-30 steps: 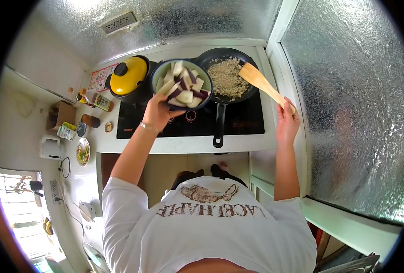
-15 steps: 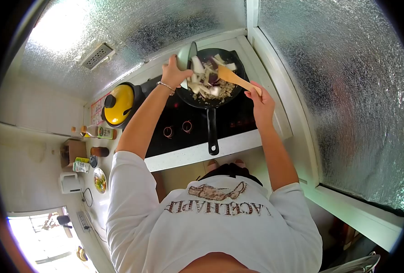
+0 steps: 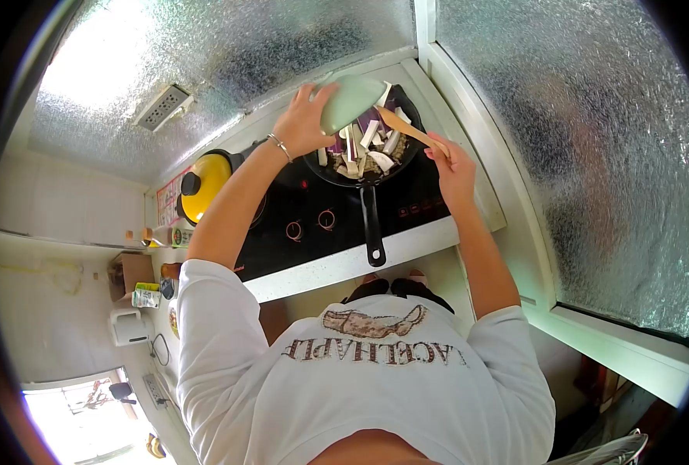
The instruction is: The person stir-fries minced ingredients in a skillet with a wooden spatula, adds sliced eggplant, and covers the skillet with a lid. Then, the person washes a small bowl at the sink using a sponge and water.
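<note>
My left hand [image 3: 307, 122] grips a pale green bowl [image 3: 352, 99], tipped on its side over the left and far part of a black frying pan [image 3: 371, 221]. Strips of purple-skinned eggplant [image 3: 369, 138] lie heaped in the pan. Brown crumbly bits, which look like minced meat, show beneath them. In my right hand [image 3: 454, 170] is a wooden spatula [image 3: 410, 130], its blade reaching over the pan by the bowl's rim. The bowl hides part of the pan, and its inside faces away from view.
The pan sits on a black cooktop [image 3: 282, 252], handle toward my body. A pot with a yellow lid [image 3: 208, 186] stands to the left. Bottles, a box [image 3: 131, 275] and a white appliance [image 3: 129, 327] line the left counter. Textured glass panels border the back and right.
The bowl has tipped much further over, its outside now facing up. More eggplant strips cover the pan. The spatula blade has shifted slightly right, and the camera view has moved a little.
</note>
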Available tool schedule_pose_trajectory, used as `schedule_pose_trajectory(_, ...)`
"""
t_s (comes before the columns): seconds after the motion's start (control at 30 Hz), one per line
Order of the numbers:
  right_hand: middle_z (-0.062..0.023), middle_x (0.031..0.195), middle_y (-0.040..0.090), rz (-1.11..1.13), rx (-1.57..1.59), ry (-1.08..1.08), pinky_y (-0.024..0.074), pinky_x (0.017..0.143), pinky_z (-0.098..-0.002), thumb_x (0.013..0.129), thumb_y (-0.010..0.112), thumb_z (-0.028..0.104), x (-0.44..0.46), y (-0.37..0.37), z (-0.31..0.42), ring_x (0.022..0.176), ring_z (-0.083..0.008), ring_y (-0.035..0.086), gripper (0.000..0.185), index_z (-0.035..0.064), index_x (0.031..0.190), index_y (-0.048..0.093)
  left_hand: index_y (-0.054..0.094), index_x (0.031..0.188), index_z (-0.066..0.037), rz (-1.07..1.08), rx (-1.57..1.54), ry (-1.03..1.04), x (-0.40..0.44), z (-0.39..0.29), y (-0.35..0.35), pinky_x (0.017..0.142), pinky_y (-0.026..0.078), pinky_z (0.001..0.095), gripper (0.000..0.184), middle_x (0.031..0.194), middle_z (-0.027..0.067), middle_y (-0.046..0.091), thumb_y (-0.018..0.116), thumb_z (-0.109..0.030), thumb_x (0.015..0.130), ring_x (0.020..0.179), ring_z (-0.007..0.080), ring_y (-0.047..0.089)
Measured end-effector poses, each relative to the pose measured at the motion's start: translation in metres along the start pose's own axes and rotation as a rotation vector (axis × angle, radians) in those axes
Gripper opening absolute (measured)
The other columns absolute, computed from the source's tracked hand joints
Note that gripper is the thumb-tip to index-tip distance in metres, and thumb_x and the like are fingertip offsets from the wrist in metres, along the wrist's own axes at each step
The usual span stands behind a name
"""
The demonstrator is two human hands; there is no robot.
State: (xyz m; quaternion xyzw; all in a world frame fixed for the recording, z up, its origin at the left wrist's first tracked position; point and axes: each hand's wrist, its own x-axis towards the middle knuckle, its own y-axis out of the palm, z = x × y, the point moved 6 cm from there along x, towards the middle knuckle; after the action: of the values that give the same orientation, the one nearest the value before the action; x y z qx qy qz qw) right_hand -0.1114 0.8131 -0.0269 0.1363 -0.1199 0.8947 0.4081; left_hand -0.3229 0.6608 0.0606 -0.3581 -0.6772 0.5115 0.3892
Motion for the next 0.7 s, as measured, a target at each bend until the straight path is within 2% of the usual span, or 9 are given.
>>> schedule_pose_trajectory(0.1,-0.0089,0.09,0.063,0.0,-0.003,-0.019,0.0485,0.075,-0.0231,0.089,0.051,0.002,0.0,-0.004,-0.004,0.079,-0.0138,0.063,0.023,0.0002,0.111,0.059,0.034,0.133,-0.021,-0.025,0.032,0.075,-0.002,-0.013,-0.016,0.089,0.047,0.0418,0.085,0.13,0.02,0.033,0.074,-0.021,0.058,0.12,0.0398,0.038)
schedule_pose_trajectory(0.2,-0.0096,0.091,0.063,-0.005,-0.015,-0.021,0.0489,0.074,-0.0236,0.088,0.051,0.002,-0.006,-0.006,-0.001,0.079,-0.0144,0.063,0.023,-0.0001,0.11,0.059,0.036,0.132,-0.017,-0.066,0.03,0.112,-0.004,-0.011,-0.019,0.088,0.047,0.0386,0.083,0.129,0.0157,0.034,0.073,-0.01,0.058,0.119,0.0333,0.04)
schedule_pose_trajectory(0.27,-0.01,0.091,0.063,-0.006,-0.022,-0.027,0.0492,0.073,-0.0239,0.088,0.052,0.002,-0.006,-0.007,0.006,0.079,-0.0146,0.063,0.022,-0.0004,0.109,0.059,0.037,0.131,-0.015,-0.198,-0.481,-0.047,0.002,0.03,-0.015,0.086,0.05,0.0385,0.083,0.129,0.014,0.036,0.074,-0.008,0.057,0.12,0.0277,0.039)
schedule_pose_trajectory(0.3,-0.0105,0.091,0.063,0.008,-0.04,-0.041,0.0493,0.073,-0.024,0.088,0.052,0.002,-0.007,-0.007,0.009,0.079,-0.015,0.064,0.022,-0.0008,0.108,0.059,0.033,0.133,-0.013,-0.272,-0.653,-0.049,0.002,0.043,-0.011,0.082,0.052,0.0364,0.081,0.126,0.0104,0.039,0.07,-0.003,0.062,0.12,0.024,0.038)
schedule_pose_trajectory(0.33,-0.011,0.091,0.063,0.024,-0.059,-0.051,0.0494,0.073,-0.0241,0.087,0.053,0.002,-0.008,-0.007,0.011,0.079,-0.0154,0.064,0.021,-0.0012,0.107,0.059,0.033,0.133,-0.013,-0.27,-0.648,-0.046,0.002,0.054,-0.004,0.082,0.052,0.0364,0.081,0.126,0.0104,0.039,0.07,-0.003,0.062,0.12,0.024,0.038)
schedule_pose_trajectory(0.4,-0.0111,0.091,0.063,0.027,-0.081,-0.063,0.0495,0.072,-0.0243,0.087,0.053,0.001,-0.008,-0.008,0.014,0.079,-0.016,0.064,0.021,-0.0012,0.107,0.059,0.028,0.134,-0.014,-0.332,-1.088,-0.082,-0.003,0.078,0.005,0.081,0.053,0.0372,0.077,0.125,0.0084,0.041,0.065,0.001,0.069,0.118,0.0249,0.041)
schedule_pose_trajectory(0.43,-0.0112,0.092,0.063,0.034,-0.104,-0.079,0.0495,0.072,-0.0244,0.087,0.053,0.001,-0.007,-0.008,0.015,0.079,-0.0165,0.064,0.021,-0.0011,0.107,0.06,0.026,0.134,-0.013,-0.278,-1.309,-0.261,-0.016,0.055,-0.007,0.083,0.051,0.0413,0.071,0.126,0.0089,0.041,0.059,0.005,0.074,0.114,0.0248,0.046)
schedule_pose_trajectory(0.57,-0.011,0.093,0.063,0.063,-0.173,-0.107,0.0497,0.072,-0.0247,0.087,0.052,0.0,-0.007,-0.004,0.013,0.078,-0.017,0.064,0.021,-0.0006,0.107,0.06,0.028,0.133,-0.011,-0.298,-1.493,-0.291,-0.031,0.073,-0.002,0.085,0.05,0.0454,0.064,0.127,0.0114,0.041,0.057,0.002,0.077,0.113,0.0268,0.049)
schedule_pose_trajectory(0.7,-0.0105,0.088,0.063,0.042,-0.071,-0.114,0.0477,0.067,-0.0263,0.084,0.058,0.004,-0.006,-0.005,0.013,0.076,-0.0187,0.061,0.021,0.0029,0.105,0.062,0.033,0.13,-0.007,-0.295,-1.942,-0.266,-0.047,0.06,0.001,0.09,0.046,0.0475,0.056,0.127,0.0136,0.043,0.057,-0.011,0.08,0.115,0.0316,0.047)
